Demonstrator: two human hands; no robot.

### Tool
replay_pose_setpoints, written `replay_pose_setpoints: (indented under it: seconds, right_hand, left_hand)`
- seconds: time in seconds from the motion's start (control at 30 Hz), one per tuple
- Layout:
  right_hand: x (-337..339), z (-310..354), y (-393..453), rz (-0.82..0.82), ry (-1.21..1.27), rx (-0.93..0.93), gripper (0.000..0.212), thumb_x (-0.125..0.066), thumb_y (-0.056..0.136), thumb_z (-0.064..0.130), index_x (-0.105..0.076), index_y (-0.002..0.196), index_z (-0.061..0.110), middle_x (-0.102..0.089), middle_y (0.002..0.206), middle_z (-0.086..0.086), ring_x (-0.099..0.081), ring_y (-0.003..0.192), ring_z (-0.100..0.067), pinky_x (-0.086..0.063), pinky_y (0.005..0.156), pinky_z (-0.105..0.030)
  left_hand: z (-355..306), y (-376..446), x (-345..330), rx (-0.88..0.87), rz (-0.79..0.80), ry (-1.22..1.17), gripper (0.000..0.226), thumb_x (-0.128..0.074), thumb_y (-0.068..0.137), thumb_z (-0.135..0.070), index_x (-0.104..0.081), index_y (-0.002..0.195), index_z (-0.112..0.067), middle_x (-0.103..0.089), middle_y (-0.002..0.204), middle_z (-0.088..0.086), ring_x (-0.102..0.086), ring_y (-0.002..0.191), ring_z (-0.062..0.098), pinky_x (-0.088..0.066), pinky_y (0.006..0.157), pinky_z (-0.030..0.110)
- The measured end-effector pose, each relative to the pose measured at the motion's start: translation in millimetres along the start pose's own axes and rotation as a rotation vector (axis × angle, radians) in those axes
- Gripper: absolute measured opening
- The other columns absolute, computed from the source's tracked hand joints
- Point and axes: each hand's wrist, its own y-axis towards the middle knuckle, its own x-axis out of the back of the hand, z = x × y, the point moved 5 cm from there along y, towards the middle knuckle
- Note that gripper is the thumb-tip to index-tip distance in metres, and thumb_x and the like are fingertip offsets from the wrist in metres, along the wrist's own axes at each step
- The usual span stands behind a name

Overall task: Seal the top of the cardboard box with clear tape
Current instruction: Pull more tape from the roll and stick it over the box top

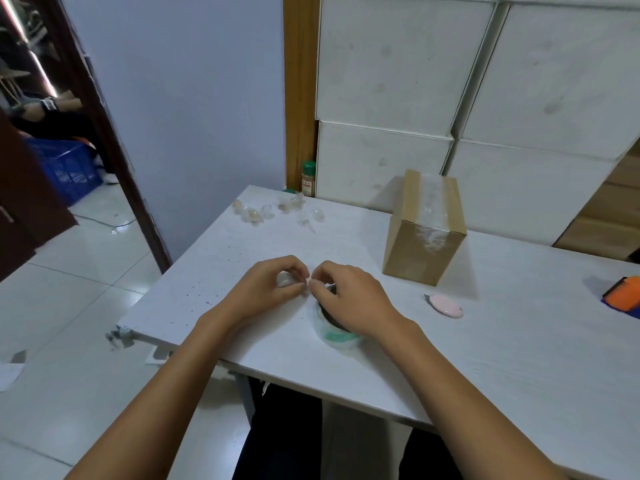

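**Both hands picking at the tape roll; taped box stands behind to the right**

At the far left, through a doorway, a blue crate [67, 171] sits on the tiled floor; what it holds cannot be made out. On the white table [485, 358], near its far left corner, lies a scatter of crumpled clear tape scraps [277, 211], with a small green-capped bottle [308, 179] standing just behind them against the wall.

The left hand [266, 289] is curled nearly closed, thumb and forefinger pinched on what looks like a small bit of clear tape. Almost touching it, the right hand [349, 299] rests over the tape roll [337, 332], fingers bent and pinched at the roll's upper edge. The roll lies flat, its hole facing up, near the table's front edge.

Further right and back, well apart from the hands, the cardboard box [424, 226] stands closed, its long axis running away from the viewer, a wrinkled strip of clear tape along its top and down the near face. A pink oval object [446, 305] lies just before it. An orange tool [623, 296] sits at the right edge.
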Motion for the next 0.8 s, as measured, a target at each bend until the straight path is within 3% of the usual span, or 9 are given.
replay_pose_setpoints:
  seconds: [0.1,0.17,0.37,0.5,0.6,0.7,0.8]
  right_hand:
    - [2,1,1,0.038,0.004,-0.043,0.042,-0.056,0.097,0.051,-0.069,0.129,0.027,-0.077,0.120,0.005,-0.068,0.111,-0.020,-0.054,0.092,-0.037]
    - [2,1,1,0.048,0.010,-0.071,0.043,-0.060,0.093,0.052,-0.071,0.127,0.028,-0.077,0.118,0.007,-0.069,0.110,-0.019,-0.054,0.091,-0.036]
    - [5,1,3,-0.009,0.071,-0.111,0.019,-0.064,0.085,0.040,-0.078,0.089,0.027,-0.078,0.087,0.007,-0.071,0.086,-0.019,-0.057,0.076,-0.034]
    - [15,-5,-1,-0.093,0.200,-0.134,0.016,-0.064,0.084,0.032,-0.079,0.080,0.028,-0.078,0.078,0.009,-0.071,0.079,-0.013,-0.056,0.069,-0.032]
    - [28,-11,-8,-0.131,0.340,-0.142,0.016,-0.065,0.083,0.027,-0.077,0.073,0.029,-0.078,0.073,0.010,-0.070,0.071,-0.010,-0.060,0.072,-0.038]
    - [46,-18,-21,-0.184,0.435,-0.149,0.015,-0.069,0.085,0.023,-0.080,0.076,0.025,-0.079,0.072,0.009,-0.067,0.063,-0.007,-0.058,0.067,-0.034]
    - [61,-32,-34,-0.206,0.531,-0.172,0.013,-0.072,0.087,0.023,-0.082,0.079,0.024,-0.083,0.078,0.006,-0.079,0.080,-0.017,-0.063,0.082,-0.042]
  left_hand:
    - [-2,-1,2,0.026,-0.015,-0.010,0.017,-0.075,0.095,-0.010,-0.074,0.105,-0.023,-0.079,0.098,-0.007,-0.073,0.099,0.007,-0.057,0.094,0.030]
    - [-6,-1,6,0.034,-0.032,-0.036,0.020,-0.074,0.094,-0.007,-0.073,0.107,-0.023,-0.079,0.098,-0.006,-0.073,0.100,0.008,-0.055,0.093,0.026]
    - [-26,1,14,0.021,-0.088,-0.086,0.024,-0.075,0.091,-0.010,-0.071,0.107,-0.027,-0.079,0.097,-0.010,-0.073,0.107,0.007,-0.054,0.102,0.030]
    - [-43,5,18,0.016,-0.109,-0.168,0.029,-0.077,0.090,-0.011,-0.069,0.111,-0.029,-0.081,0.091,-0.007,-0.077,0.105,0.010,-0.054,0.107,0.032]
    - [-62,9,19,0.000,-0.117,-0.240,0.028,-0.079,0.092,-0.007,-0.069,0.112,-0.024,-0.080,0.088,-0.002,-0.079,0.094,0.014,-0.059,0.099,0.025]
    - [-85,14,16,-0.030,-0.110,-0.283,0.028,-0.080,0.092,-0.007,-0.069,0.112,-0.024,-0.080,0.087,-0.002,-0.079,0.089,0.015,-0.061,0.089,0.023]
    - [-108,20,7,-0.041,-0.105,-0.305,0.027,-0.079,0.092,-0.009,-0.070,0.111,-0.025,-0.080,0.090,-0.002,-0.080,0.087,0.013,-0.063,0.082,0.024]
